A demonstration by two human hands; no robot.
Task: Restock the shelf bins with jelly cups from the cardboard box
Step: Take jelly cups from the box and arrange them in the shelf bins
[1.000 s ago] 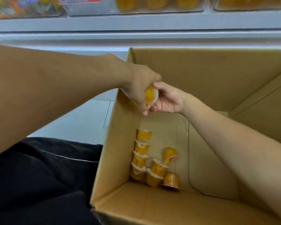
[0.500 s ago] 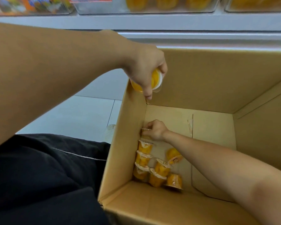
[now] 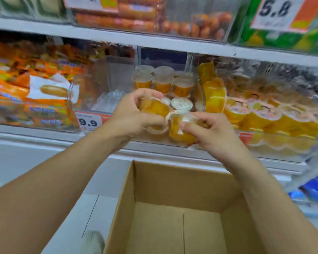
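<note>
My left hand (image 3: pixel 130 116) grips an orange jelly cup (image 3: pixel 154 108), tilted on its side. My right hand (image 3: pixel 207 132) grips a second jelly cup (image 3: pixel 180 131) right beside it; the two cups nearly touch. Both hands are raised in front of the clear shelf bin (image 3: pixel 116 96), which holds several stacked jelly cups (image 3: pixel 162 82) at its back. The open cardboard box (image 3: pixel 173 189) stands below my arms; only its far wall and part of its bare floor show.
A neighbouring bin on the right holds many orange cups (image 3: pixel 250 114). Orange snack packets (image 3: pixel 35 85) fill the bin on the left. A price tag reading 9.9 (image 3: pixel 88 122) hangs on the shelf edge. Another shelf with sausages (image 3: pixel 136 17) runs above.
The view has swung up from the box to the shelf. My right hand left the box holding a cup, and both hands rose to the bin front.
</note>
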